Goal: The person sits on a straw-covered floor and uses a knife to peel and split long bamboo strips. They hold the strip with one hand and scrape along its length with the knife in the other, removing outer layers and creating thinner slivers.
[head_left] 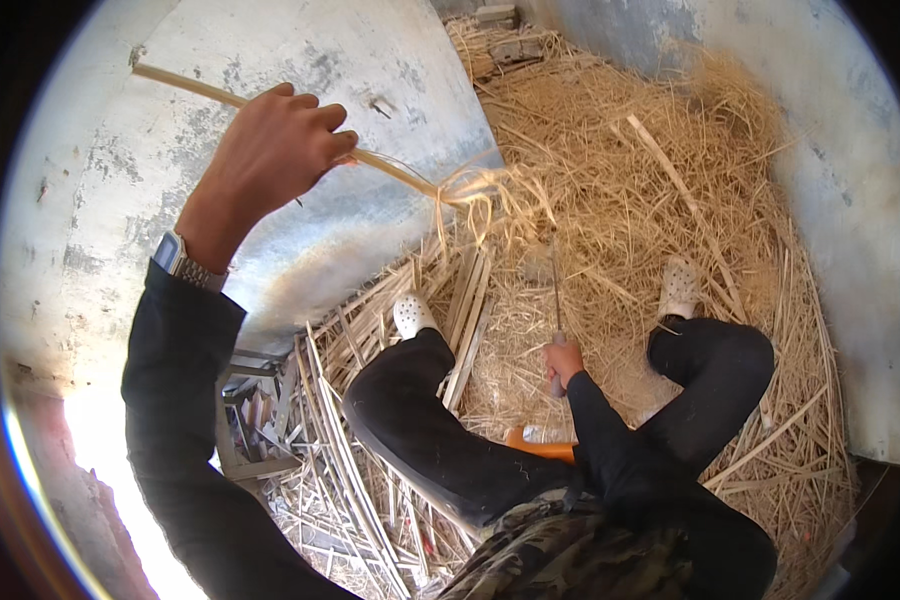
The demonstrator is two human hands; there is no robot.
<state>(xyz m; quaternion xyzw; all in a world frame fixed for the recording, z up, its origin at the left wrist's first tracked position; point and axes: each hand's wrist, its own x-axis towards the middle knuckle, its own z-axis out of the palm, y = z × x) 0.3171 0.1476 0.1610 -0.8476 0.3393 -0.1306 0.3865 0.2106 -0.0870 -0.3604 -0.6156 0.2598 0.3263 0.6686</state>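
Note:
My left hand (288, 138), raised at the upper left, is closed round a long pale bamboo strip (398, 172). The strip slants down to the right, and its lower end is split into thin curling shavings (485, 192). Low between my knees, my right hand (564, 362) grips a knife (557, 295) by its handle. The narrow blade points away from me, its tip near the shavings but hard to make out against the straw-coloured floor litter. Blade and strip look apart.
Bamboo shavings (590, 190) cover the floor. Split strips (345, 470) lie left of my legs beside a wooden frame (260, 468). One longer strip (685, 195) lies at the right. Weathered walls (810, 200) close in. An orange object (542, 448) sits below my right hand.

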